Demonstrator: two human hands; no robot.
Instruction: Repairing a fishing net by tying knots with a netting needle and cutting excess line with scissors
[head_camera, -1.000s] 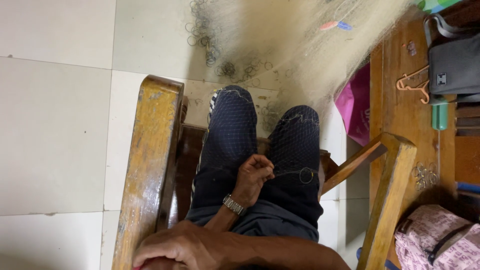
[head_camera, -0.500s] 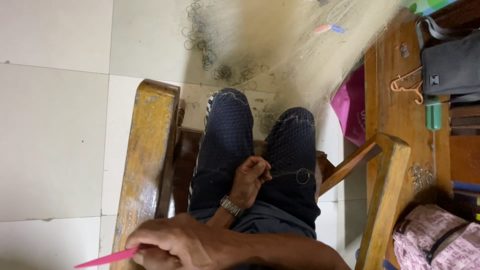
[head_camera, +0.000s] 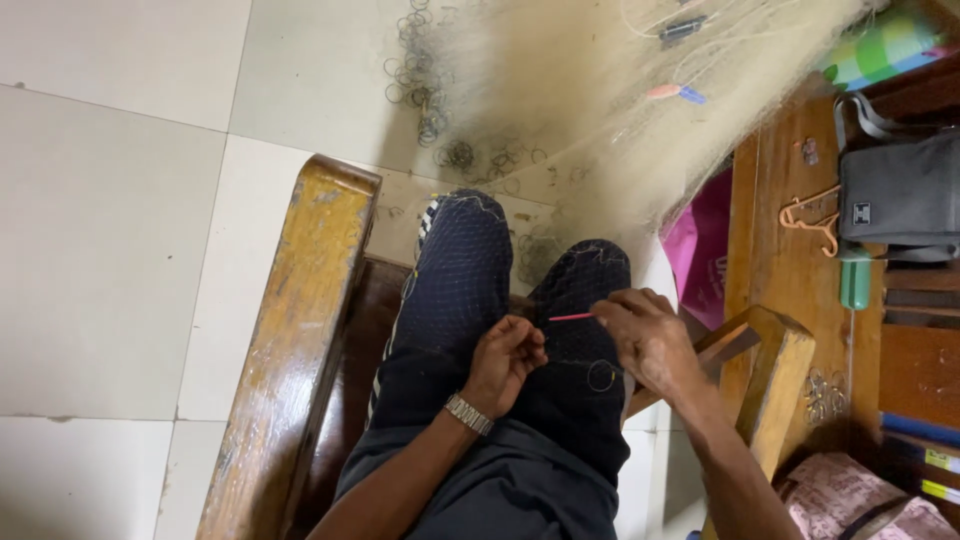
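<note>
A person sits on a wooden chair (head_camera: 300, 330) with a pale fishing net (head_camera: 560, 110) draped over both knees and spreading onto the tiled floor (head_camera: 110, 220) beyond the chair. The right hand (head_camera: 645, 335) is just right of the knees, its fingers closed around a thin pink netting needle (head_camera: 570, 317) that points left toward the other hand. The left hand (head_camera: 505, 358), with a metal watch (head_camera: 468, 413) at the wrist, rests on the lap just left of the needle's tip, its fingers pinched together on a strand of the net. To the right of the chair stands a wooden shelf (head_camera: 790, 250) carrying a dark bag (head_camera: 905, 195) and a hanger (head_camera: 812, 218).
</note>
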